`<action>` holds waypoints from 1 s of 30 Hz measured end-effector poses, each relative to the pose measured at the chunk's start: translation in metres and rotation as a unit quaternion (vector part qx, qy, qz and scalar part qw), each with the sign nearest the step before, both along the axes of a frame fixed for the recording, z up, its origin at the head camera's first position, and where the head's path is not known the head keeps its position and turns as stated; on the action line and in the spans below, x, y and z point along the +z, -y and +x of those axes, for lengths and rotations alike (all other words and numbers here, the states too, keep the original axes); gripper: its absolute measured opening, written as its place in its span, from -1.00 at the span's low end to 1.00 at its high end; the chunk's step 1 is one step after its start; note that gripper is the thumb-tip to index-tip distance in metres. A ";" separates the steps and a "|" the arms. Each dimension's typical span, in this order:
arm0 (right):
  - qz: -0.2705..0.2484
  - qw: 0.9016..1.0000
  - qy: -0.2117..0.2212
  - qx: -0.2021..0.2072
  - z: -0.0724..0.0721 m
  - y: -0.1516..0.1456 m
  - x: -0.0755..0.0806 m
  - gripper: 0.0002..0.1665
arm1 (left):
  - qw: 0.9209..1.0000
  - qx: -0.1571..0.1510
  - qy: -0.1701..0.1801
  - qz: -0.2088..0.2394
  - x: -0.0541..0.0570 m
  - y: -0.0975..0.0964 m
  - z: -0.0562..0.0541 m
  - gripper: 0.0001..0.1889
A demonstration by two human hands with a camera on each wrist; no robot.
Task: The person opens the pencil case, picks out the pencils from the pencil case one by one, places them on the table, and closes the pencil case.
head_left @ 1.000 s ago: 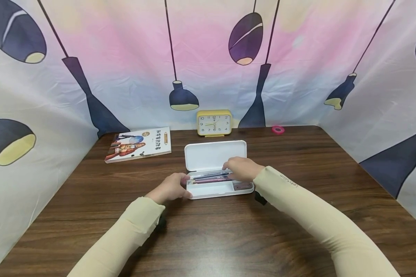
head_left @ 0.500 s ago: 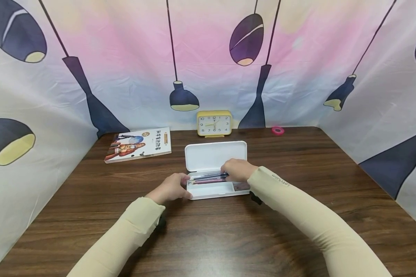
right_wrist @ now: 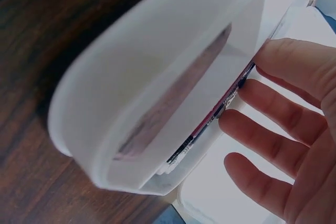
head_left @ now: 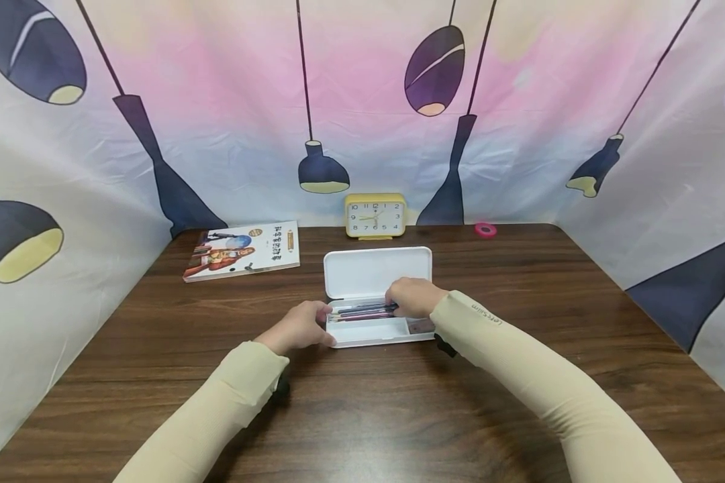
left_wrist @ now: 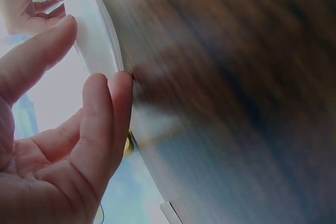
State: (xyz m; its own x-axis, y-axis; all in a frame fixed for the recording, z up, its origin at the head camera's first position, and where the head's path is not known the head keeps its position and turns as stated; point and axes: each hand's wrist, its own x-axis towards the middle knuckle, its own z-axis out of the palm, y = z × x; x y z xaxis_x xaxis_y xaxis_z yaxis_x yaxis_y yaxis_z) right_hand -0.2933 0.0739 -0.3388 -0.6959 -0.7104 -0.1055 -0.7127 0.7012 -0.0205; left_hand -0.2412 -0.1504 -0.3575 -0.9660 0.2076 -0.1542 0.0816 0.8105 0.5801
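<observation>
A white pencil case (head_left: 368,329) lies with its lid (head_left: 377,274) raised at the back. My left hand (head_left: 302,327) holds its left end, thumb and fingers on different sides of the corner. My right hand (head_left: 415,297) reaches into the rear compartment, where several slim pens and pencils (head_left: 359,314) lie lengthwise. In the right wrist view, thumb and index finger pinch a dark slim pen (right_wrist: 245,75); the other fingers are loosely bent over the rear rim. A brownish eraser-like block (right_wrist: 176,95) sits in the front right compartment, partly hidden by the right wrist in the head view.
A yellow alarm clock (head_left: 375,216) stands behind the case at the table's back edge. A white picture book (head_left: 244,250) lies at the back left. A small pink ring-shaped object (head_left: 486,230) is at the back right. A printed curtain hangs behind the brown wooden table (head_left: 362,416).
My right hand has moved slightly left along the pens within the case, then stayed nearly still. The left hand keeps its hold. The head view has shifted a little.
</observation>
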 end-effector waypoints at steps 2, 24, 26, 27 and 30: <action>-0.011 1.000 0.014 -0.010 0.000 -0.002 0.001 -0.78 | 1.000 -0.001 0.001 0.002 0.001 0.000 0.000 -0.37; -0.107 0.987 0.078 -0.092 -0.007 -0.036 -0.011 -0.77 | 1.000 -0.011 -0.016 -0.002 0.002 -0.001 0.002 -0.34; -0.108 0.987 0.075 -0.094 -0.006 -0.036 -0.011 -0.78 | 1.000 -0.006 -0.013 0.002 0.001 -0.001 0.002 -0.34; -0.108 0.987 0.073 -0.094 -0.006 -0.036 -0.011 -0.79 | 1.000 -0.004 -0.012 0.004 0.001 -0.002 0.003 -0.34; -0.110 0.987 0.071 -0.092 -0.005 -0.036 -0.010 -0.81 | 1.000 0.004 -0.009 0.009 0.002 -0.003 0.003 -0.35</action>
State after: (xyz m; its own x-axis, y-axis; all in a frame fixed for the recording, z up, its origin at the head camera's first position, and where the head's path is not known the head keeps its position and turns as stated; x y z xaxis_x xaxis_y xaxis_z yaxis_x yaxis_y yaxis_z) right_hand -0.2987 0.1098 -0.3490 -0.8047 -0.5896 -0.0691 -0.5524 0.7864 -0.2766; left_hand -0.2381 -0.1477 -0.3556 -0.9703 0.2017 -0.1339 0.0847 0.8008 0.5929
